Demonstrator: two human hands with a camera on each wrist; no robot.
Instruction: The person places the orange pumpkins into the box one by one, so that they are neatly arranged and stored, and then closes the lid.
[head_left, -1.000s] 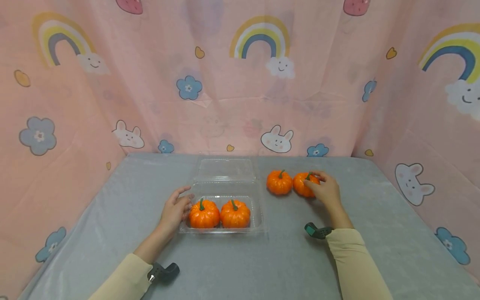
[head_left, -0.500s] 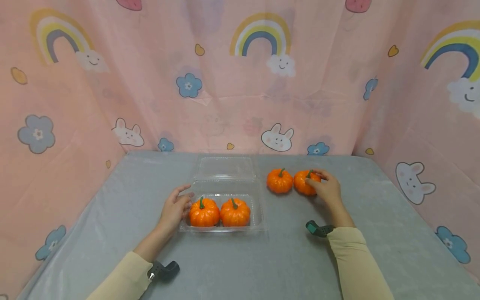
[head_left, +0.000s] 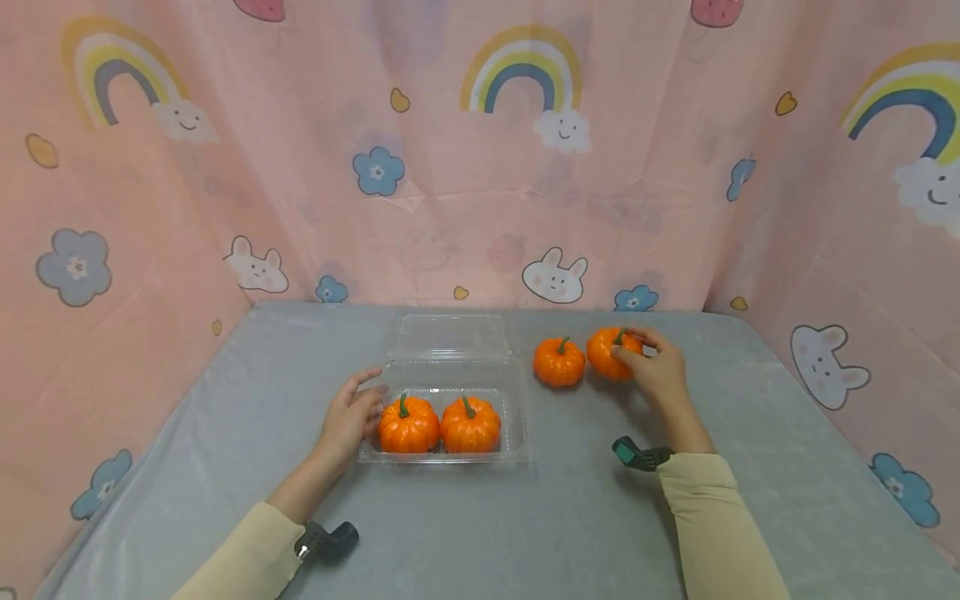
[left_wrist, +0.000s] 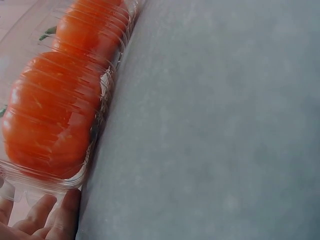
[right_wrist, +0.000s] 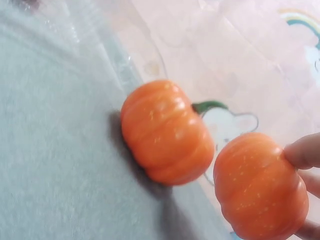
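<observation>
My right hand (head_left: 660, 367) pinches a small orange pumpkin (head_left: 611, 353) between thumb and fingers. In the right wrist view this pumpkin (right_wrist: 260, 187) is raised off the table. A second pumpkin (head_left: 559, 362) with a green stem sits on the table just left of it. Two more pumpkins, a left one (head_left: 408, 426) and a right one (head_left: 470, 426), lie side by side in a clear plastic clamshell box (head_left: 513, 421), whose lid (head_left: 452, 335) is folded back. With its fingers loosely bent, my left hand (head_left: 347, 421) rests against the box's left end; the fingertips (left_wrist: 70, 200) show beside its ribbed wall.
A grey cloth covers the table (head_left: 480, 525). Pink printed curtains (head_left: 450, 225) stand at the back and both sides. Each wrist wears a dark camera mount, the left one (head_left: 330, 542) and the right one (head_left: 641, 454).
My right hand has closed on the right-hand loose pumpkin and raised it slightly off the table. The left hand and the box have stayed in place.
</observation>
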